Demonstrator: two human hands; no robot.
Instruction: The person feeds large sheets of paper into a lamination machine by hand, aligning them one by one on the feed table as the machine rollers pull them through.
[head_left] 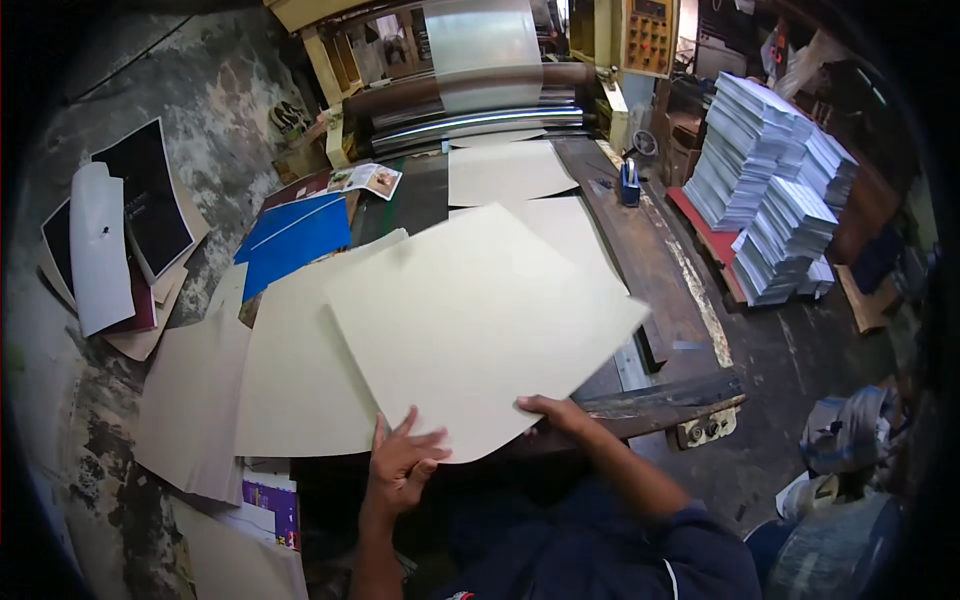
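At the centre of the clock face, a large cream sheet [485, 325] is raised, tilted with one corner toward 12 o'clock, above other sheets. At its 5 o'clock edge, the right grip [560, 412] is grasping it, thumb on top. At 7 o'clock, the left grip [405, 462] is released, fingers spread over the near edge; I cannot tell how firmly they touch. Under its left side, between 8 and 9 o'clock, lie more cream sheets [300, 360] on the surface. A blue sheet [295, 240] lies toward 10 o'clock, an open booklet [370, 180] between 10 and 11. Toward 12 o'clock, pale boards [505, 172] lie before a machine's roller [480, 122]. A small blue tool [629, 186] stands between 1 and 2 o'clock, and tall paper stacks [750, 160] at 2.
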